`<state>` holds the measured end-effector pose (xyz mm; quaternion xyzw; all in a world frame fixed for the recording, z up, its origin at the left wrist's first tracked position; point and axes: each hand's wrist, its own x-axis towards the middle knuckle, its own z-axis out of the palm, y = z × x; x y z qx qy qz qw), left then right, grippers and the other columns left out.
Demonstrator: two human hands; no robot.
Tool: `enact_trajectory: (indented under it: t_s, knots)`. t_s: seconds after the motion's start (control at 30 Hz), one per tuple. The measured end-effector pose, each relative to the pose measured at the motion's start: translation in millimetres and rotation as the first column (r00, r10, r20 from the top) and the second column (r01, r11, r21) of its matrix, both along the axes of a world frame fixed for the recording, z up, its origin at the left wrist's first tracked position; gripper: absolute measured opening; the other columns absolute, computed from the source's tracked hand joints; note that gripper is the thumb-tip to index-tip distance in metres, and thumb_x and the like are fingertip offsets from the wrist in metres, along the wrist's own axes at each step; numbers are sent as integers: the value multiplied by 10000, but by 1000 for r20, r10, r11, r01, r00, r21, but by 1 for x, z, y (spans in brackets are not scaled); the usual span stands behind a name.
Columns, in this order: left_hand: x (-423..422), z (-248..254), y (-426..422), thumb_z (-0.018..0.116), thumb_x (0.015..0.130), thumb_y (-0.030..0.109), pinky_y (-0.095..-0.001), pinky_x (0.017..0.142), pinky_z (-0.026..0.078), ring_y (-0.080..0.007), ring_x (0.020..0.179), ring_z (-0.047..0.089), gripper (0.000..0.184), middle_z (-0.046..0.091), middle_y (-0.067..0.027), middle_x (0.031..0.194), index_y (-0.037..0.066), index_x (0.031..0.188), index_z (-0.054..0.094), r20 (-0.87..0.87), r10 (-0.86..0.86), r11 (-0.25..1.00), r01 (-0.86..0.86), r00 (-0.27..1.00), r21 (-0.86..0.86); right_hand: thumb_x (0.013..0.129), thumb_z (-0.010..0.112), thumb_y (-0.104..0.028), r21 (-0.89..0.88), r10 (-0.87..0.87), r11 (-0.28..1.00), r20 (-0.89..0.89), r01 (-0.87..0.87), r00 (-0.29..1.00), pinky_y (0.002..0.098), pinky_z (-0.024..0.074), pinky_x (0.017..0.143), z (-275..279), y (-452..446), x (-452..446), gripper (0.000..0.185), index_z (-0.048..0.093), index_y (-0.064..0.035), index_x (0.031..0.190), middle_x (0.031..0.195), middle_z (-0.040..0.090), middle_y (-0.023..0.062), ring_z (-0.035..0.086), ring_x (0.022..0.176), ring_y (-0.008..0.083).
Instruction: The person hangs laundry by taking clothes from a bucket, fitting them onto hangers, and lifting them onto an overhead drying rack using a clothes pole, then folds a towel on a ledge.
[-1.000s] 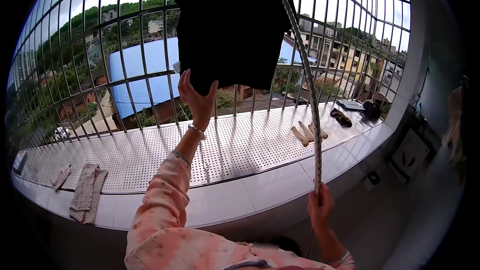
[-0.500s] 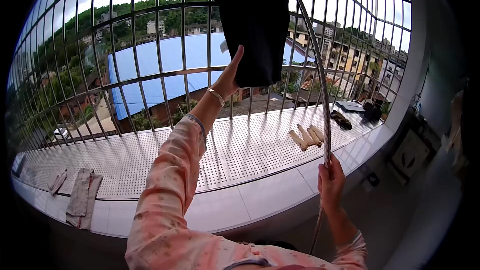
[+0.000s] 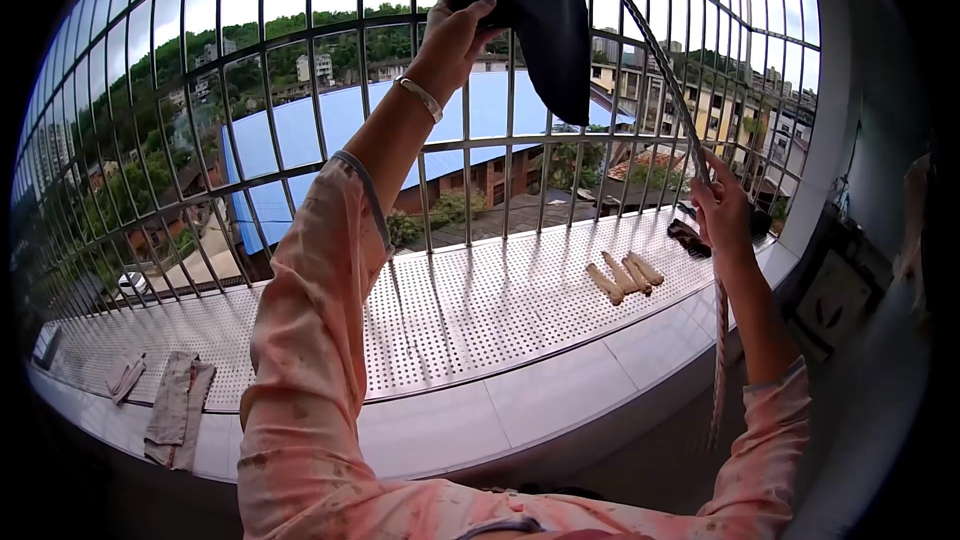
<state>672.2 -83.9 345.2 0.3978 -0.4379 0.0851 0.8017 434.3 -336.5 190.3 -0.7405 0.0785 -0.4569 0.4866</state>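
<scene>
My left hand (image 3: 455, 35), a bracelet at its wrist, is raised in front of the window bars. Its fingers are closed on the edge of a dark garment (image 3: 545, 20), which hangs down to the right with its top beyond the view. Out to the right, my right hand (image 3: 722, 202) grips a long, thin pole (image 3: 655, 50) with a spiral pattern. The pole slants up and left past the garment and leaves the view at the top; its lower end hangs below my hand. What holds the garment up is out of view.
Metal bars (image 3: 365, 90) enclose the window above a perforated metal shelf (image 3: 480, 290) with a white tiled ledge (image 3: 560, 390). Several pale, long pieces (image 3: 625, 275) and a dark bundle (image 3: 690, 237) lie on the shelf at right. Grey cloths (image 3: 180, 410) drape over the ledge at left.
My left hand has gone up and now pinches the garment, whose lower part has lifted and swung right. My right hand has risen and shifted right with the pole.
</scene>
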Motion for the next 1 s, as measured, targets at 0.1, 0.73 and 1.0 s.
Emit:
enact_trajectory:
  t_s: [0.1, 0.73, 1.0]
  knots:
    - [2, 6, 7, 571, 893, 17, -354, 824, 593, -278, 1006, 625, 281, 586, -166, 1089, -28, 1160, 496, 77, -53, 997, 57, 996, -56, 897, 597, -117, -222, -93, 970, 50, 102, 994, 226, 314, 431, 2, -27, 8, 454, 509, -111, 1342, 606, 521, -24, 435, 485, 31]
    - [14, 29, 35, 544, 898, -13, -365, 944, 560, -318, 1072, 604, 443, 504, -208, 1204, 3, 1298, 355, 226, -51, 996, 66, 973, -58, 881, 627, -143, -411, -164, 898, 18, 157, 986, 219, 356, 475, 63, -52, -1, 463, 532, -125, 1333, 595, 558, -10, 506, 510, 36]
    - [3, 81, 29, 513, 912, -23, -309, 881, 557, -265, 976, 642, 294, 604, -179, 1090, -109, 1191, 479, 145, -186, 970, 206, 972, -133, 867, 630, -154, -428, -177, 892, -37, 144, 984, 245, 399, 487, 111, -71, -11, 473, 534, -126, 1330, 683, 637, 31, 539, 538, 62]
